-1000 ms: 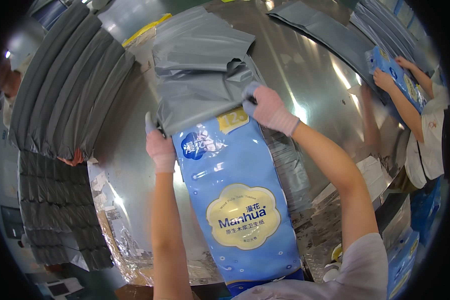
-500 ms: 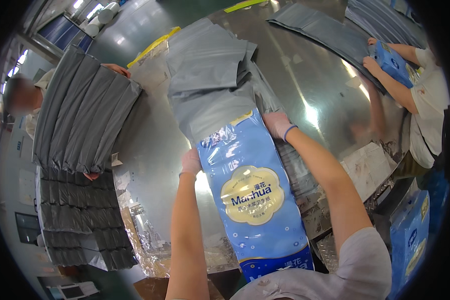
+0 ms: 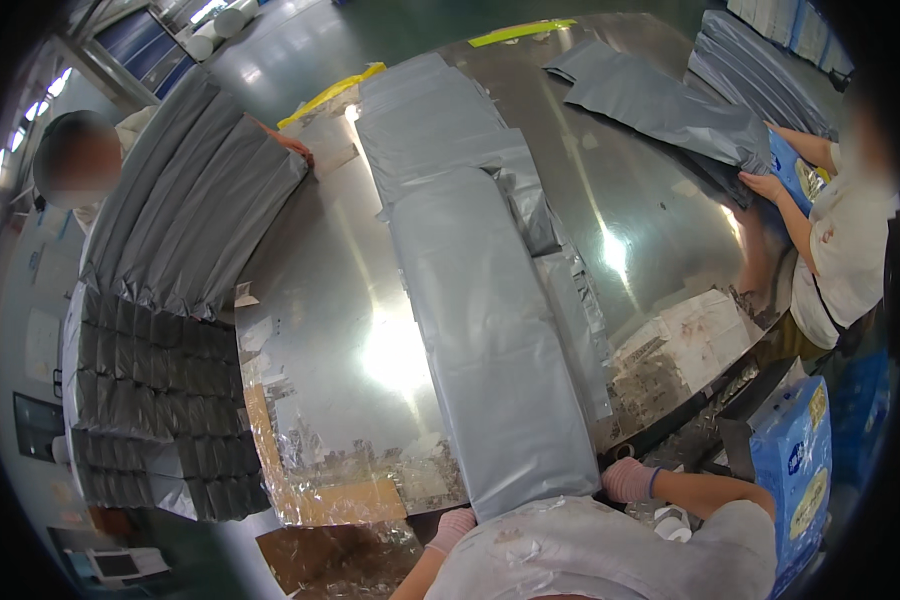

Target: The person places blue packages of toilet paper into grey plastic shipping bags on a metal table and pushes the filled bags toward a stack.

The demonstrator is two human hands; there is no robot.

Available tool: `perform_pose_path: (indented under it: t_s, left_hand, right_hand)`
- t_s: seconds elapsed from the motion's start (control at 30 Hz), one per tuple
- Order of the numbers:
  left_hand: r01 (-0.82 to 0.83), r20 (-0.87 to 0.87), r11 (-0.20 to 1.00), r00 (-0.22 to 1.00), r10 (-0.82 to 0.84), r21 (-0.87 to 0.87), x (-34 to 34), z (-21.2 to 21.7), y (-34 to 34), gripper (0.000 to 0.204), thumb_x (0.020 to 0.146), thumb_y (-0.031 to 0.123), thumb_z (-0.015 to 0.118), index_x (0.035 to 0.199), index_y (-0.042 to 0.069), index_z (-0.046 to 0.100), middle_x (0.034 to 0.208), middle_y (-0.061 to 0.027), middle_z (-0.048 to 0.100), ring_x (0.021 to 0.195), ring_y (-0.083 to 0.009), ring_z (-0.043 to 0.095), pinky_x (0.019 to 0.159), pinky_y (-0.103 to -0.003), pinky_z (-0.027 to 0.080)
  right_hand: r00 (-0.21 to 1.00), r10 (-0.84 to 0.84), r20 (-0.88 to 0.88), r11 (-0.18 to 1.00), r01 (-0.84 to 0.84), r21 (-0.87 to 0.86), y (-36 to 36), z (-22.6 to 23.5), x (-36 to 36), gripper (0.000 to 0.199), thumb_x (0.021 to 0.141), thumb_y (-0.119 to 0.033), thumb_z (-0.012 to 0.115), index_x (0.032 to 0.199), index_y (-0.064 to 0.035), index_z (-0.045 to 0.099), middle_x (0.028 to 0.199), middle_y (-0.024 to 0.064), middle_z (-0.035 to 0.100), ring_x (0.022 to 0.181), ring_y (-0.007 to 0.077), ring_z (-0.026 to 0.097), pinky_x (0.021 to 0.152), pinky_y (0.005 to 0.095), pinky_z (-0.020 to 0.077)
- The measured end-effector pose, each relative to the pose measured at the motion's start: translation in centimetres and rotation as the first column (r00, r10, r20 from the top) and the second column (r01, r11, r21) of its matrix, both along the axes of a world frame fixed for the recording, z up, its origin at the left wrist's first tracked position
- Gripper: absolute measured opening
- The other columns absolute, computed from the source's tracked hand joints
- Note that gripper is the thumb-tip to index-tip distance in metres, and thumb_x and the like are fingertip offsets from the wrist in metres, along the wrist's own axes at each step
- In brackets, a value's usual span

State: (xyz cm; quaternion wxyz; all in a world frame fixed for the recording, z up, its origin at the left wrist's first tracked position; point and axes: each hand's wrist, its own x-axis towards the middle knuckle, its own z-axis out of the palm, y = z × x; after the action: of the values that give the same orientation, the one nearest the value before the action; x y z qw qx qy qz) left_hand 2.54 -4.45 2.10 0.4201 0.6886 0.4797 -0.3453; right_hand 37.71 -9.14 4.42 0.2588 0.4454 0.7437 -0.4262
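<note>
A long grey plastic mailing bag [image 3: 495, 340] lies flat and filled out on the metal table, its near end against my shirt. The blue tissue pack seen earlier is hidden inside it. My left hand [image 3: 453, 527], in a pale pink glove, is closed at the bag's near left corner. At the near right corner my right hand [image 3: 628, 480], gloved the same way, is closed on the bag's edge. Fingertips of both hands are partly hidden. Beyond the filled bag, a stack of flat grey bags [image 3: 425, 120] runs toward the far edge.
The metal table [image 3: 320, 300] has worn tape along its near edge. At left, a person holds bundled grey packages [image 3: 185, 210] above another stack [image 3: 130, 400]. At right, another person works a grey bag [image 3: 670, 110] over a blue pack [image 3: 795, 175]. Blue packs [image 3: 790, 480] stand at my right.
The grey bag now covers the blue tissue pack. Both my hands have come back along its sides to the near end. The person at right has drawn a grey bag up to their pack.
</note>
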Motion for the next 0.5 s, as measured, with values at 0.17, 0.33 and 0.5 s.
perform_pose_path:
  t_s: [0.17, 0.33, 0.5]
  left_hand:
    - [-0.248, 0.593, 0.930, 0.804, 0.042, 0.270, 0.8, -4.6, -0.7, 0.033, 0.082, 0.026, 0.051, 0.108, 0.008, 0.059, 0.107, -0.0166, 0.060, 0.104, -0.0295, 0.055, 0.090, -0.033, 0.042]
    - [-0.236, 0.748, 0.846, 0.614, -0.252, 0.479, 5.0, 0.5, 4.8, 0.036, 0.086, 0.023, 0.045, 0.116, 0.003, 0.052, 0.120, -0.0145, 0.053, 0.115, -0.0302, 0.046, 0.100, -0.035, 0.033]
    - [-0.190, 0.433, 0.853, 0.900, -0.046, 0.486, -2.6, -2.2, 4.6, 0.027, 0.084, 0.007, 0.046, 0.107, 0.002, 0.059, 0.098, -0.0107, 0.064, 0.095, -0.0245, 0.059, 0.083, -0.033, 0.046]
  right_hand:
    - [0.938, -0.041, -0.344, 0.947, 0.146, 0.285, -3.0, -10.5, -1.6, 0.016, 0.072, -0.018, 0.053, 0.078, -0.0097, 0.065, 0.082, 0.0135, 0.065, 0.078, 0.0303, 0.063, 0.063, 0.0428, 0.0489]
    - [0.889, -0.389, -0.240, 0.883, 0.435, 0.178, 4.8, 1.9, -8.8, 0.020, 0.081, -0.018, 0.045, 0.092, -0.0069, 0.058, 0.085, 0.0163, 0.062, 0.083, 0.0352, 0.059, 0.078, 0.0439, 0.0439]
    - [0.885, -0.324, -0.336, 0.787, 0.449, 0.424, 3.7, -1.2, -8.7, 0.015, 0.077, -0.011, 0.052, 0.084, -0.0045, 0.063, 0.074, 0.0158, 0.063, 0.070, 0.0354, 0.059, 0.071, 0.0431, 0.0467]
